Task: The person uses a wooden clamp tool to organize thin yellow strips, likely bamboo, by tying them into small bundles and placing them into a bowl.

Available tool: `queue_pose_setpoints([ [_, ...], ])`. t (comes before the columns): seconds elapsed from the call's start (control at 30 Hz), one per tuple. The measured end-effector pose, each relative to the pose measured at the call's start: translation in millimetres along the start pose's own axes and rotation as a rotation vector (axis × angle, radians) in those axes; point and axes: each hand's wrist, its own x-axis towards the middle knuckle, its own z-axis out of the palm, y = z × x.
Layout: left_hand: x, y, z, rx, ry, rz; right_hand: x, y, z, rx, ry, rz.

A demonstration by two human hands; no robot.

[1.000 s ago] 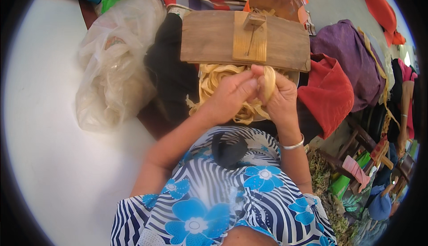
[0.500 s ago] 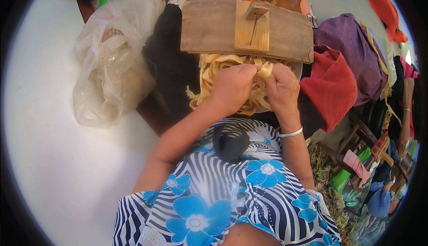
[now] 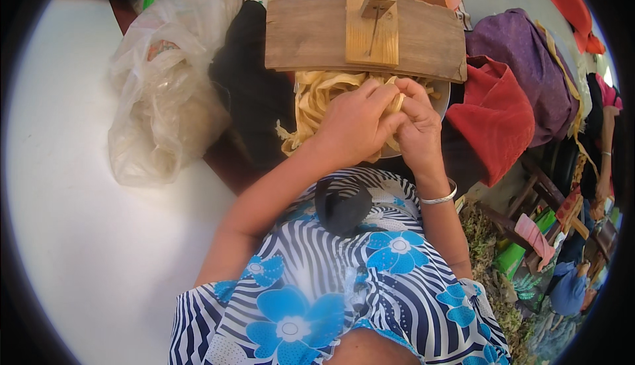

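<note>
Pale yellow flat strips (image 3: 317, 97) lie in a loose heap in a light round container (image 3: 442, 100) below a wooden board (image 3: 301, 31). A lighter wooden block (image 3: 370, 47) with a small piece of wood and a long metal pin sits on the board's middle. My left hand (image 3: 357, 120) and my right hand (image 3: 417, 127) meet over the heap. Their fingers are closed around a small looped bundle of the strips, which they partly hide.
A crumpled clear plastic bag (image 3: 165, 100) lies on the white surface (image 3: 86, 233) at left, with black cloth (image 3: 241, 87) beside it. Red cloth (image 3: 489, 127) and purple cloth (image 3: 519, 67) are at right. Another person's arm (image 3: 605, 166) shows among stools and cloths at far right.
The board and heap sit higher in the picture. My left hand has turned and moved up over the bundle, its fingers now nearer my right fingers, hiding more of the loop.
</note>
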Motion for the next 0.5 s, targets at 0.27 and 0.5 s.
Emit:
queue_pose_setpoints([
  [0.27, -2.3, -22.6, 19.5, -0.808, -0.058, -0.635, 0.6, -15.1, -2.8, -0.181, 0.159, -0.221],
  [0.5, -39.6, -13.5, -7.0, -0.245, -0.025, -0.218, 1.7, -9.8, -19.1, 0.139, 0.071, -0.027],
])
